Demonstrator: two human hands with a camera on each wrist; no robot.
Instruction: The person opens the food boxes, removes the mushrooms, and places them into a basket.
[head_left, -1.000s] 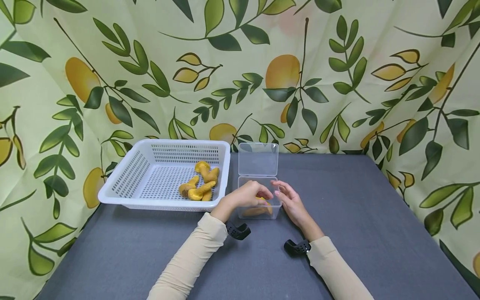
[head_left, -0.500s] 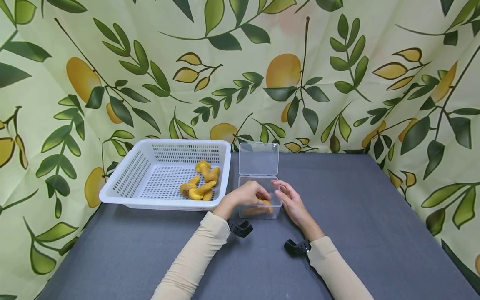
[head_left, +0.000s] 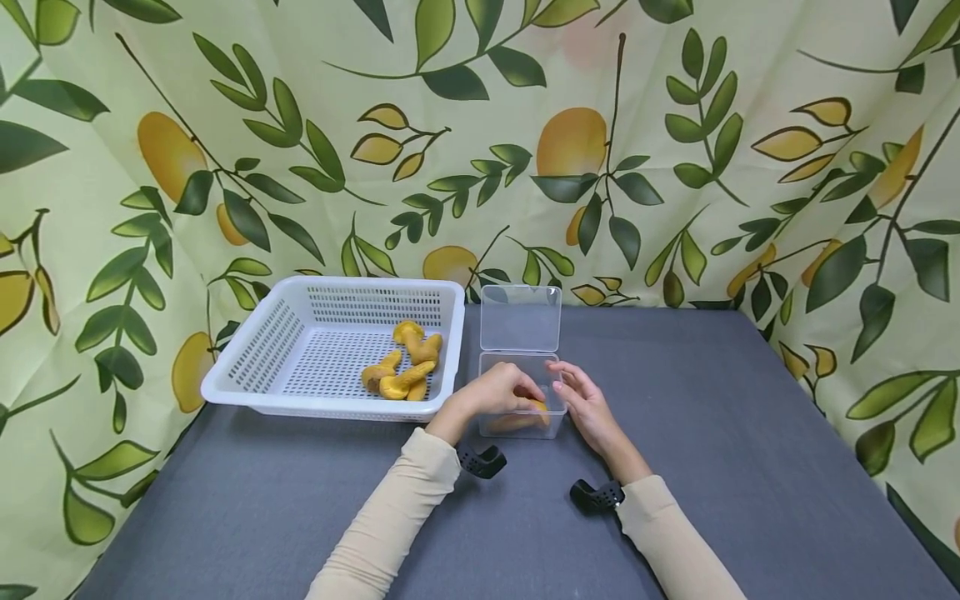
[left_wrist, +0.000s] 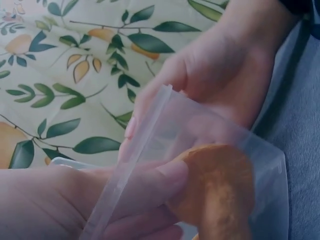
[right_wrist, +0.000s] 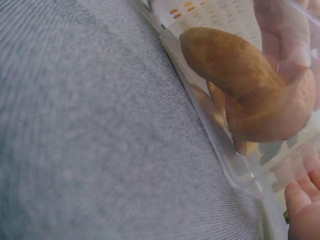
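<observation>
A white perforated basket (head_left: 315, 350) is seen at the left, far side of the grey table (head_left: 750, 467), with several yellow-orange mushroom-shaped pieces (head_left: 405, 371) lying in its right near corner. Just right of it a clear plastic box (head_left: 521, 421) is stood, its hinged lid (head_left: 521, 318) raised upright at the far side.

The left hand (head_left: 495, 393) is curled over the box's left rim, fingers reaching inside and pinching a yellow-orange piece (head_left: 537, 408); in the left wrist view the thumb (left_wrist: 150, 185) is pressed against that piece (left_wrist: 220, 190) through the clear wall. The right hand (head_left: 587, 404) is held at the box's right wall, fingers loosely spread and steadying it; nothing is gripped by it.

The piece is judged best lowered flat beside the one already seen at the box bottom (right_wrist: 250, 95), and released only when below the rim, so the lid can be shut. The box should be kept braced by the right hand, since it is light and may slide.

The piece lies inside the box, between both hands, under the left fingers.
</observation>
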